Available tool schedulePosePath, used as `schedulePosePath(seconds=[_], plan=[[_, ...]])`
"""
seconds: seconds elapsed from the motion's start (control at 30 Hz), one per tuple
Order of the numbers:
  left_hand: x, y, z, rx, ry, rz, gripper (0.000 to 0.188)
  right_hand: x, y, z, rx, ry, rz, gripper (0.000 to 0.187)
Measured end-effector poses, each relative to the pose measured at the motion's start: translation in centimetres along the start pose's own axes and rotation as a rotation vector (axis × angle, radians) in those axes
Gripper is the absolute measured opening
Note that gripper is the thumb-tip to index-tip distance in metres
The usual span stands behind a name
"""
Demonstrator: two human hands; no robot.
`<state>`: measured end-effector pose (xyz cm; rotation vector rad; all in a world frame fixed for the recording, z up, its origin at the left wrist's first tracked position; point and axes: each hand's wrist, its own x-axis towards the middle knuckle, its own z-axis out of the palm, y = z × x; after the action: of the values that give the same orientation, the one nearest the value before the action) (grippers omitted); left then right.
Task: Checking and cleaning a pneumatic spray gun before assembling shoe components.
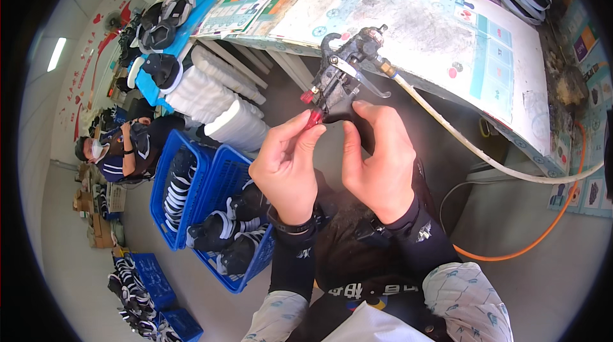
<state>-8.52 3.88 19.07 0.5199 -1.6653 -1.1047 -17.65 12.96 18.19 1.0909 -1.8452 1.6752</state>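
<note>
A dark metal spray gun [338, 80], stained and worn, is at the near edge of the workbench, above my hands. Its silver trigger lever [365, 79] points toward me, and a pale hose joins it at a brass fitting [385, 68]. My left hand [286, 166] is closed, thumb and forefinger pinching the red knob [314, 118] at the gun's near end. Close beside it, my right hand [383, 163] is curled around a dark item below the gun. What that is, and whether it joins the gun, I cannot make out.
The pale hose [469, 141] arcs right, above an orange hose [536, 240]. Printed sheets cover the workbench [408, 16]. Blue baskets [239, 281] of dark shoes stand at left, near stacked white pieces [214, 80]. A masked person [124, 150] sits farther left.
</note>
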Motion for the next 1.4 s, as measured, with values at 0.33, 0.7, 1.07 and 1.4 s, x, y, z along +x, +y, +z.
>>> schedulePosePath(seconds=[0.33, 0.7, 1.07, 1.4], plan=[[1.5, -2.1, -0.2, 0.356, -0.083, 0.615, 0.033, 0.1, 0.0, 0.0, 0.003, -0.024, 0.041, 0.027], [2.7, -2.7, -1.1, 0.384, -0.12, 0.73, 0.041, 0.1, -0.3, 0.1, 0.039, -0.043, 0.096, 0.027], [0.7, -2.3, 0.0, -0.182, -0.069, 0.04, 0.023, -0.2, 0.1, 1.1, 0.0, 0.011, 0.054, 0.026], [-0.9, -2.4, 1.0, -0.164, 0.046, -0.123, 0.022, -0.9, 0.6, 1.1, -0.005, -0.009, 0.058, 0.024]])
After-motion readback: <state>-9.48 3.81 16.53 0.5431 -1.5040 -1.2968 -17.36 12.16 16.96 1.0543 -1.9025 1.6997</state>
